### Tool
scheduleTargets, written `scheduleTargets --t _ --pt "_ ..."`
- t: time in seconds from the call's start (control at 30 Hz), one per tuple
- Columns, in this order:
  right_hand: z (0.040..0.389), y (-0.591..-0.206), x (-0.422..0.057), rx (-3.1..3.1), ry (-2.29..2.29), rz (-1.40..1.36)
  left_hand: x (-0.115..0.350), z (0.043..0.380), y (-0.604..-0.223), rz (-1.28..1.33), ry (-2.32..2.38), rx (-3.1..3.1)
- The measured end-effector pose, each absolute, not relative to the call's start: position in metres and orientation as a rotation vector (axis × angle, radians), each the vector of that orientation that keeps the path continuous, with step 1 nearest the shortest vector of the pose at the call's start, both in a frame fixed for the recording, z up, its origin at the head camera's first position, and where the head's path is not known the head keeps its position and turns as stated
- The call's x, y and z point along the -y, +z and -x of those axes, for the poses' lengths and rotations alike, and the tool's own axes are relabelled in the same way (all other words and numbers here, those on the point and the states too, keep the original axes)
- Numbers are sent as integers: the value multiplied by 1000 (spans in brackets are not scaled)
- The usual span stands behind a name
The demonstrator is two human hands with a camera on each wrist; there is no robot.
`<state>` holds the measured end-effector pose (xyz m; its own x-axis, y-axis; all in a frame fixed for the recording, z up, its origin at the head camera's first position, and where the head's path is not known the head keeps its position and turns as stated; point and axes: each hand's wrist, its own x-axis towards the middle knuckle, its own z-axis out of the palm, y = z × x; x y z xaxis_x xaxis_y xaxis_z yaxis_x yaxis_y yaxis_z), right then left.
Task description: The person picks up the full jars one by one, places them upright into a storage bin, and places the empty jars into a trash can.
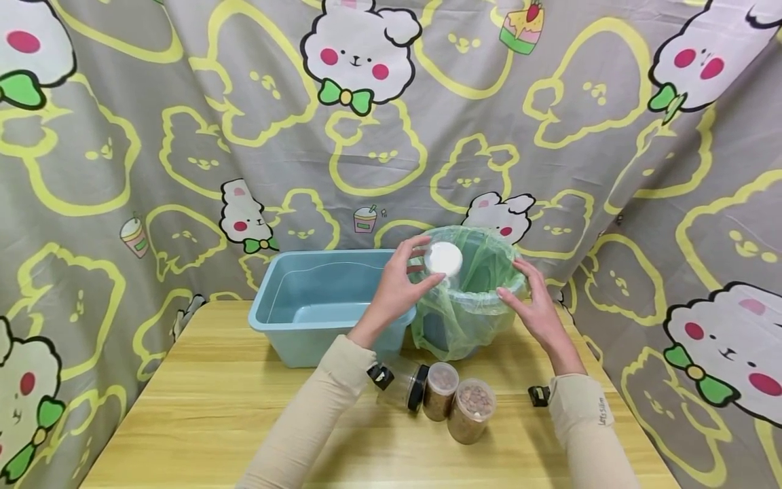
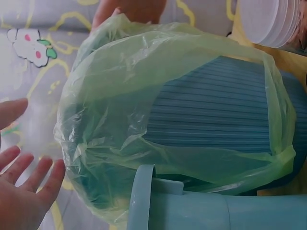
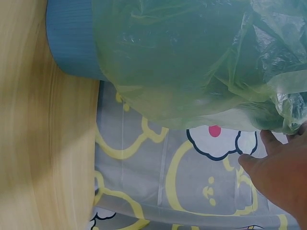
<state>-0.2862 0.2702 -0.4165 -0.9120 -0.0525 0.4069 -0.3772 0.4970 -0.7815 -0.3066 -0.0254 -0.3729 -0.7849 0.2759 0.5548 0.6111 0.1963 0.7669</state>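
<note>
A blue bin lined with a thin green bag stands on the table. Over the bin's left rim, a clear jar with a white lid lies between the thumb and spread fingers of my left hand. In the left wrist view those fingers are splayed apart beside the bag, with no grip on anything visible. On the bin's right rim, my right hand touches the bag with extended fingers. The right wrist view shows its fingertips right at the bag's edge.
Left of the bin sits a light blue basin. In front, two jars with brown pieces stand beside a clear jar with a black lid lying on its side. A patterned curtain hangs behind the wooden table.
</note>
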Motion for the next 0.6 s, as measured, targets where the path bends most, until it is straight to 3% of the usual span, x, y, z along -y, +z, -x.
scheduleTargets --t 0.6 --pt "285 -415 -269 2407 1374 -367 26 304 -378 881 -1661 2173"
